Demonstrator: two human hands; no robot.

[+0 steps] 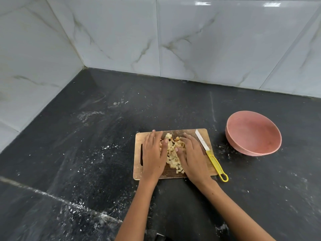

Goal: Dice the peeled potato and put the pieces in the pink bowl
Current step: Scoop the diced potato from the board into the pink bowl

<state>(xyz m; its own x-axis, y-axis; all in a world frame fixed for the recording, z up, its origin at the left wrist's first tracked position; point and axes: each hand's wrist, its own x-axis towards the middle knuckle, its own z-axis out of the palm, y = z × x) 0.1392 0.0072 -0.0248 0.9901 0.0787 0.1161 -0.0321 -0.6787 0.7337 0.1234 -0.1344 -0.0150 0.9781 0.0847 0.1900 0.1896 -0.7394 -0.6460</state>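
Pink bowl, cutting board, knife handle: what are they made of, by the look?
Round pink bowl: probably matte plastic or melamine; dull, even colour, no glare. Rectangular brown cutting board: looks like wood or bamboo; grain and worn streaks, cut-out grip slot. Yellow knife handle: likely moulded plastic, ribbed, with a hanging loop.

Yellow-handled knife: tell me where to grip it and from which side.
Probably grip the knife by its yellow handle, coming from the right, near side. The handle overhangs the cutting board's near right corner, loop end toward the person, while the white blade points away, close beside the right hand.
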